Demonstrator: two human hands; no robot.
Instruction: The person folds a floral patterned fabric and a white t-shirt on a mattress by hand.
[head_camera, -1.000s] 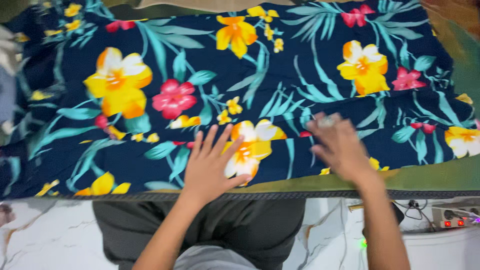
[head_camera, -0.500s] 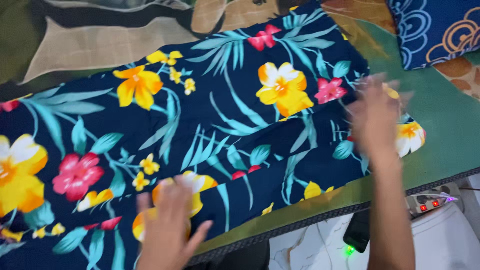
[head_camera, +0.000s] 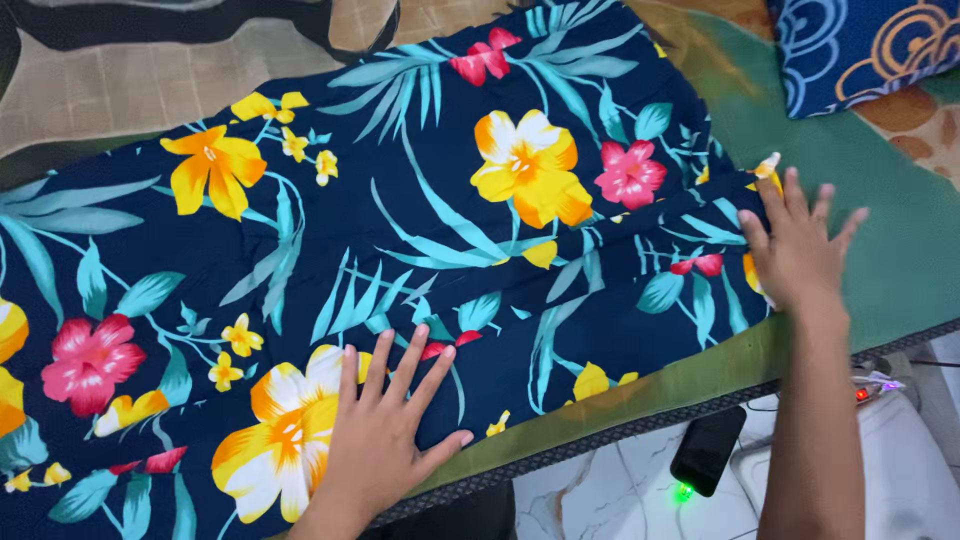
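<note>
A dark blue cloth (head_camera: 420, 230) printed with yellow and pink flowers and teal leaves lies spread flat across a green surface (head_camera: 900, 260). My left hand (head_camera: 385, 435) rests palm down on the cloth near its front edge, fingers spread, beside a large yellow flower. My right hand (head_camera: 797, 250) lies flat with fingers apart on the cloth's right end, partly over the green surface. Neither hand holds anything.
A blue patterned cushion (head_camera: 860, 50) sits at the back right. A tan and black mat (head_camera: 150, 80) shows at the back left. Below the front edge are a white marbled floor (head_camera: 600, 500), a dark device with a green light (head_camera: 705, 450) and a power strip (head_camera: 870, 385).
My view has swung left to right along the cloth. My right hand has slid out to the cloth's right end and settled flat. My left hand stays pressed near the front edge.
</note>
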